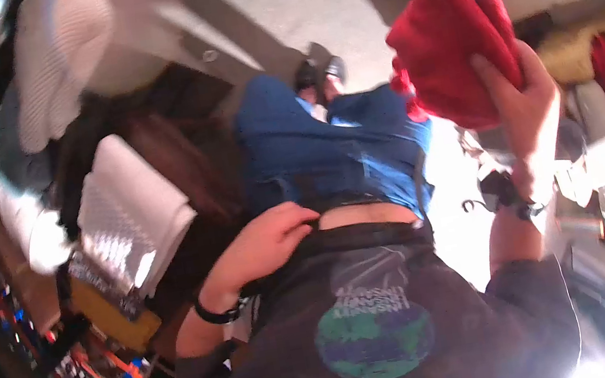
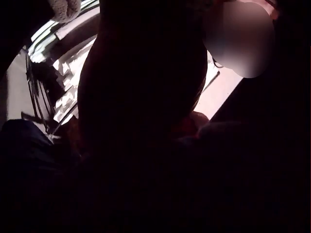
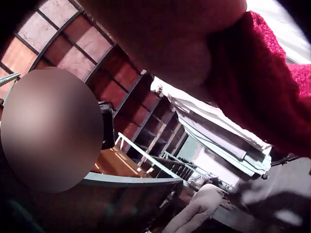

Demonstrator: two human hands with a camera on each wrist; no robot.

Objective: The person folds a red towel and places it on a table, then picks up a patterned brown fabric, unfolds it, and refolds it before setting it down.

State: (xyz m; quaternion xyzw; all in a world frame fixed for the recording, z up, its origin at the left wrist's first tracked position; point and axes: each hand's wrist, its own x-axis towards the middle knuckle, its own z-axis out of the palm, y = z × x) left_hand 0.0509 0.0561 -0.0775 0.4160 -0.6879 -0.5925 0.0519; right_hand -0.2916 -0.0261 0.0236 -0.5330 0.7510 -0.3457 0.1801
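Note:
My right hand (image 1: 530,101) holds up a folded red plush cloth (image 1: 447,27) at the upper right of the head view, the thumb lying across its near face. Small red bobbles or a fringe show along the cloth's left edge. In the right wrist view the same red cloth (image 3: 265,82) hangs from the shadowed hand (image 3: 180,43). My left hand (image 1: 267,238) rests at the waist by the hem of the dark T-shirt (image 1: 292,325), its fingers loosely bent and holding nothing. Most of the left wrist view is dark, and the hand's work is hidden there.
On the left sits a white textured folded stack (image 1: 131,204) beside dark brown fabric (image 1: 175,161). A ribbed beige textile (image 1: 61,61) hangs at the upper left. Several cloths, including a yellow one (image 1: 573,51), lie on the right. Pale cloths (image 3: 218,138) hang in the right wrist view.

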